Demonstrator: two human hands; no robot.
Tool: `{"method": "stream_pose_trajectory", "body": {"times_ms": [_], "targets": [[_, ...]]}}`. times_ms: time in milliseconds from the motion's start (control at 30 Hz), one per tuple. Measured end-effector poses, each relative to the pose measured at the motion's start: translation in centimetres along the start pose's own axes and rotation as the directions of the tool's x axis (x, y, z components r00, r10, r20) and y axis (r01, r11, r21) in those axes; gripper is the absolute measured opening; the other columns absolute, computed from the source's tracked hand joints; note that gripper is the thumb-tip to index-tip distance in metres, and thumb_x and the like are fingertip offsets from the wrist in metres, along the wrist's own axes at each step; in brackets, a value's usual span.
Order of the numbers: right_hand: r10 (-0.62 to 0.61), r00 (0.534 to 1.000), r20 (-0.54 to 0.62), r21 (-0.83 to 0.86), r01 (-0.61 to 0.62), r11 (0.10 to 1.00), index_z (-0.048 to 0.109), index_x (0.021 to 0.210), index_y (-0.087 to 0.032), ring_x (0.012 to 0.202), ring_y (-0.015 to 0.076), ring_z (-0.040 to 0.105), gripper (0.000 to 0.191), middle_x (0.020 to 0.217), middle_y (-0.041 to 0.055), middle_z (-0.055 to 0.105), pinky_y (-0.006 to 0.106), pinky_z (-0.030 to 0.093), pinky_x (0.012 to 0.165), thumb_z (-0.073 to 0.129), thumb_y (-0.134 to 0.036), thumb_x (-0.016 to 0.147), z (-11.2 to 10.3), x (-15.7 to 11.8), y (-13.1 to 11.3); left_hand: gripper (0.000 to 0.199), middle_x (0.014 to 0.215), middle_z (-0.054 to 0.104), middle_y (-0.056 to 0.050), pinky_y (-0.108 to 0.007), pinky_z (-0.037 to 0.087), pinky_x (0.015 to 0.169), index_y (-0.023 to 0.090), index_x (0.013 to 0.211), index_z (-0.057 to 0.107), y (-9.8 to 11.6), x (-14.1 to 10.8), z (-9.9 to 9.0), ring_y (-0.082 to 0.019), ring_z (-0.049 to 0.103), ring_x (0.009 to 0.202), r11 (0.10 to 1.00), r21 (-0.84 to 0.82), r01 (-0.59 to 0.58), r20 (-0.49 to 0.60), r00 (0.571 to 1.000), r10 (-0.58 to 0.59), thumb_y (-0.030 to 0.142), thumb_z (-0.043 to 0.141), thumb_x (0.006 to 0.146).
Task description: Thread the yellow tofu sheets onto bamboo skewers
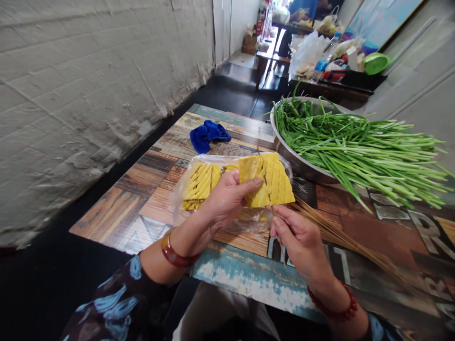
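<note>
My left hand [231,194] is closed on a flat yellow sheet with slanting slits [273,182], which looks like tofu; the thumb lies across its front. In my right hand [298,234] a thin bamboo skewer [282,244] is pinched just below the sheet. The skewer runs up to the sheet's lower edge, and a thin tip shows above its top edge. Under my hands, a clear plastic bag [179,201] holds more yellow slit sheets [201,184]. A bundle of bamboo skewers [341,234] lies on the table to the right of my right hand.
A metal basin [286,151] heaped with long green chives [355,147] stands at the table's right. A blue cloth [209,135] lies beyond the bag on the wood-patterned table [121,213]. A pale wall [88,94] runs along the left. Behind, another table carries bags and a bottle [325,57].
</note>
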State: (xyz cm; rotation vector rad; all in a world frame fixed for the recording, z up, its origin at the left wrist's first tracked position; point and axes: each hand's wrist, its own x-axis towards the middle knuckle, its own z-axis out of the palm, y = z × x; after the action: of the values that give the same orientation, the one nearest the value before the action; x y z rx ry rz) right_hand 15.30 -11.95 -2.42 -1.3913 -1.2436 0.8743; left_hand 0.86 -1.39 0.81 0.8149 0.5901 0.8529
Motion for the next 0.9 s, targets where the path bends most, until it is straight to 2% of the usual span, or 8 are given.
{"method": "stream_pose_trajectory", "body": {"times_ms": [167,367,500,667,800,900], "targets": [[-0.017,1.0,0.021,-0.048,0.018,0.999,0.074,0.111,-0.021,0.049,0.0111,0.051,0.025,0.061,-0.0021,0.063,0.025,0.042,0.047,0.059,-0.027,0.092,-0.3,-0.1,-0.3,0.027,0.088,0.077,-0.007,-0.035,0.059,0.077,0.017,0.089,0.075,0.0,0.0,0.0,-0.024,0.074,0.085,1.0,-0.015,0.012,-0.009,1.0,-0.012,0.032,0.082,0.067],[0.009,1.0,0.027,-0.016,-0.009,1.0,0.075,0.111,-0.021,0.048,0.0109,0.051,0.026,0.06,-0.0021,0.063,0.025,0.041,0.046,0.06,-0.029,0.092,-0.2,0.0,-0.2,0.028,0.089,0.077,-0.007,-0.037,0.059,0.079,0.018,0.088,0.075,-0.1,0.1,0.0,-0.025,0.074,0.089,1.0,0.001,0.009,-0.008,1.0,-0.009,0.034,0.082,0.066],[0.055,0.998,0.027,0.021,-0.055,0.998,0.076,0.105,-0.022,0.049,0.011,0.053,0.021,0.061,-0.0016,0.064,0.024,0.043,0.047,0.064,-0.031,0.09,-0.1,0.2,0.2,0.026,0.089,0.077,-0.005,-0.035,0.059,0.079,0.02,0.088,0.075,0.0,-0.1,0.1,-0.024,0.073,0.09,1.0,0.001,0.004,-0.001,1.0,-0.004,0.033,0.081,0.067],[0.105,0.992,0.07,0.081,-0.111,0.991,0.076,0.098,-0.022,0.047,0.0091,0.05,0.018,0.064,-0.0007,0.065,0.021,0.039,0.043,0.067,-0.035,0.089,-0.3,0.2,0.4,0.031,0.09,0.077,-0.006,-0.034,0.058,0.081,0.018,0.093,0.074,0.2,0.1,-0.1,-0.023,0.073,0.089,0.999,-0.042,-0.001,0.016,1.0,0.001,0.03,0.082,0.066],[0.109,0.99,0.093,0.147,-0.122,0.982,0.075,0.099,-0.021,0.048,0.0081,0.048,0.02,0.067,-0.0001,0.066,0.02,0.037,0.043,0.069,-0.037,0.087,-0.5,0.2,0.3,0.036,0.091,0.076,-0.009,-0.033,0.057,0.08,0.015,0.094,0.074,0.1,0.8,-0.6,-0.023,0.072,0.088,1.0,-0.006,-0.001,0.017,1.0,0.002,0.039,0.082,0.069],[0.124,0.988,0.089,0.209,-0.14,0.968,0.074,0.098,-0.02,0.045,0.0066,0.045,0.022,0.065,-0.0011,0.064,0.019,0.035,0.041,0.069,-0.038,0.088,-0.5,0.4,0.2,0.043,0.097,0.075,-0.009,-0.029,0.055,0.078,0.015,0.102,0.072,0.3,0.6,-1.0,-0.019,0.071,0.087,0.992,0.091,-0.085,-0.039,0.995,0.089,0.046,0.079,0.073]]}}
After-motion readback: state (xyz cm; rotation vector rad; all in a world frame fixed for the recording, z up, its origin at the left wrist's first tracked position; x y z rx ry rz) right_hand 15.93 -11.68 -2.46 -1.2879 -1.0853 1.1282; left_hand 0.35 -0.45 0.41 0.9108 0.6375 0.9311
